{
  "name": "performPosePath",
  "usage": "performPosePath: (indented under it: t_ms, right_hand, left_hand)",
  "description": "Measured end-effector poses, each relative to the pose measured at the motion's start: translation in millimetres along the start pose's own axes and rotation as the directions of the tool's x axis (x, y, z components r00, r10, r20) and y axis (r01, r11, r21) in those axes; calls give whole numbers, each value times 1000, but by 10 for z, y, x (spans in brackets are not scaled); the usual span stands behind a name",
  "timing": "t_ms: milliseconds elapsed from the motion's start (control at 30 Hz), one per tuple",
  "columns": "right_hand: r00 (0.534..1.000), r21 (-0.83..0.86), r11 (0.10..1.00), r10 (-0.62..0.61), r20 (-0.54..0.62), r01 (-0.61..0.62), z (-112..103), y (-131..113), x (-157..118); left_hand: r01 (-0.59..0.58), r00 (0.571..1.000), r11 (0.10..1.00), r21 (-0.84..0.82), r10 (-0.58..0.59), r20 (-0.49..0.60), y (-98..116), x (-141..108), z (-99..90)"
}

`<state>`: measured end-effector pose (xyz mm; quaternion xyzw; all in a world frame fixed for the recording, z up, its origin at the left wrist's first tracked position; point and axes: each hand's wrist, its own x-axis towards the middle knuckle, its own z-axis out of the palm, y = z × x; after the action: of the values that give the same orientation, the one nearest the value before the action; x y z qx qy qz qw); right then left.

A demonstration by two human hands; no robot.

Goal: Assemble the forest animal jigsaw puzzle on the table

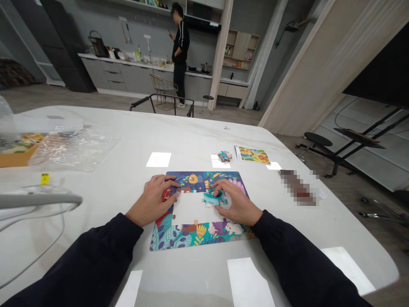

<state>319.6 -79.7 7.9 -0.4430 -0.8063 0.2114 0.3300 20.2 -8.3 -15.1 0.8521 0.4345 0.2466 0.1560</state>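
Note:
A colourful jigsaw puzzle [201,233] lies flat on the white table, its outer pieces joined around a white gap in the middle. My right hand [236,202] pinches a teal puzzle piece [211,199] between thumb and fingers, over the right part of the gap. Part of that piece is hidden by the fingers. My left hand [155,198] rests on the puzzle's left edge with the fingers apart, holding nothing. Beyond the puzzle sits a small stack of loose pieces [225,156], beside a bright picture card [253,154].
On the left are a crumpled clear plastic bag [75,147], a yellow box [19,157] and a grey-white curved bar [41,201] with a cable. A blurred-out brown object [298,187] lies on the right. Across the room a person [181,51] stands by the kitchen counter.

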Motion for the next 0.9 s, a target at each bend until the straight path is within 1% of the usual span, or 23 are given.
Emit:
performPosePath:
  t_ms: [233, 733, 800, 900]
  right_hand:
    - [1000, 31, 999, 10, 10, -10, 12, -28, 3]
    - [1000, 65, 998, 14, -9, -13, 54, 10, 0]
    - [1000, 61, 998, 3, -18, -2, -10, -9, 0]
    - [999, 24, 1000, 11, -49, -10, -255, -16, -37]
  left_hand:
    - [5, 1000, 1000, 4, -5, 11, 11, 3, -6]
    - [8, 1000, 1000, 10, -8, 21, 4, 6, -8]
    - [8, 1000, 1000, 11, -8, 20, 2, 6, -5]
    - [10, 1000, 1000, 10, -10, 16, -9, 2, 5]
